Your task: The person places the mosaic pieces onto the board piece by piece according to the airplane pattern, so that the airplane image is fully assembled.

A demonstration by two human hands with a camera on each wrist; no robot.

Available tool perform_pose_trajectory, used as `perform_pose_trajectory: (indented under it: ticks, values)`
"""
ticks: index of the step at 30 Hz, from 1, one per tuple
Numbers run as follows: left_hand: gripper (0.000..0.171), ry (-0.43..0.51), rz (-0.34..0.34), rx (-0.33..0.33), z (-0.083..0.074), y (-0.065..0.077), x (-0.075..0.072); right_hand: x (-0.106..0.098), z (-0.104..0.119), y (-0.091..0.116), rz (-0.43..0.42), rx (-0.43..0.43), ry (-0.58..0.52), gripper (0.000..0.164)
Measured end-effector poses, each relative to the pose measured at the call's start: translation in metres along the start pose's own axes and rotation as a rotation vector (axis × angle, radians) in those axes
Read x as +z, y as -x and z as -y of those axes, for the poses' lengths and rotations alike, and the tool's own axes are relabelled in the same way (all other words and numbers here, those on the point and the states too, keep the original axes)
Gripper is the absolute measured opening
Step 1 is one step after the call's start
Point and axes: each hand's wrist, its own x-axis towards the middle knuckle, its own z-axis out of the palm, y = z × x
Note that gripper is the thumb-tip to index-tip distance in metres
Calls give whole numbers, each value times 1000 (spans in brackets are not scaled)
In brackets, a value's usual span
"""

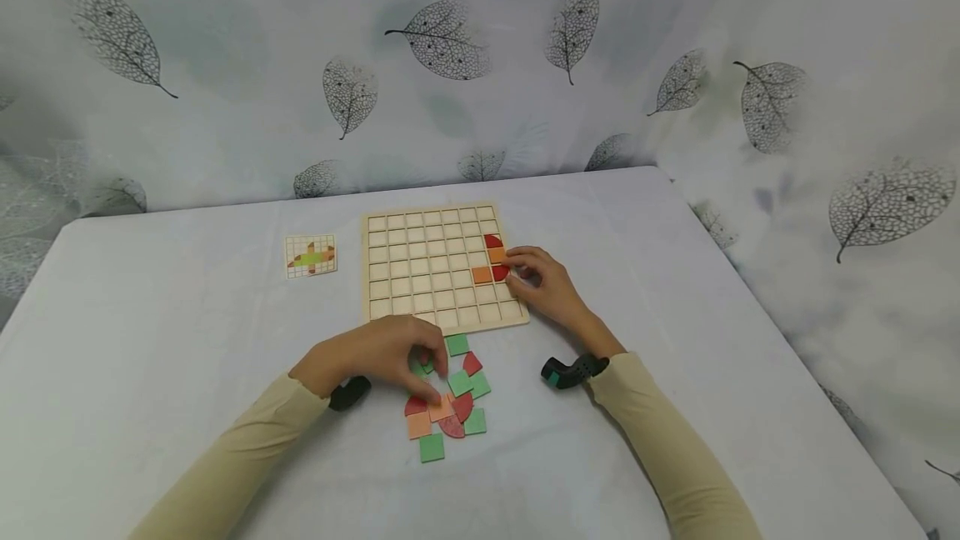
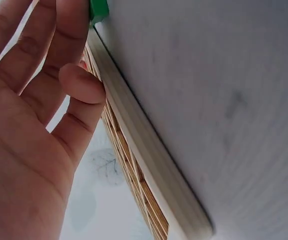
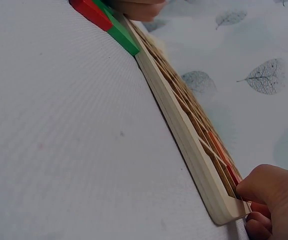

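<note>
A square wooden grid board (image 1: pixel 420 257) lies on the table. On its right side are two red quarter-circle tiles (image 1: pixel 492 241) and two orange square tiles (image 1: pixel 482 275). My right hand (image 1: pixel 551 286) is at the board's right edge, thumb and index finger at the lower red tile (image 1: pixel 500 273); in the right wrist view its thumb (image 3: pixel 264 185) touches red. Over loose tiles in front of the board hovers my left hand (image 1: pixel 390 348), thumb close to an orange square (image 1: pixel 441 408). The left wrist view shows the left palm (image 2: pixel 23 150) holding nothing, with a green tile (image 2: pixel 99 10) beyond.
Left of the board lies a small pattern card (image 1: pixel 311 256) with a coloured shape on a grid. Several green squares (image 1: pixel 431 447) and red pieces (image 1: pixel 452 427) lie overlapped near the front. A white cloth covers the table (image 1: pixel 187 315), and a leaf-print curtain (image 1: pixel 255 132) hangs behind it.
</note>
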Motion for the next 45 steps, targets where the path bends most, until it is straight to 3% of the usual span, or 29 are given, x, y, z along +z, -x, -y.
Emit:
perform_pose_trajectory:
  ticks: [5, 9, 15, 21, 45]
  values:
    - [26, -121, 20, 41, -3, -2, 5, -1, 2, 0, 3, 14, -5, 29]
    - [30, -222, 30, 20, -11, -2, 7, -1, 2, 0, -3, 6, -1, 29]
    - [29, -278, 24, 25, -18, 0, 8, 0, 0, 1, -4, 1, -4, 29]
    - [20, -286, 7, 28, -18, 2, 10, 0, 0, 2, -5, -2, -11, 29]
    - [17, -292, -51, 18, -17, 2, 9, 1, -2, 1, -1, 12, -1, 29]
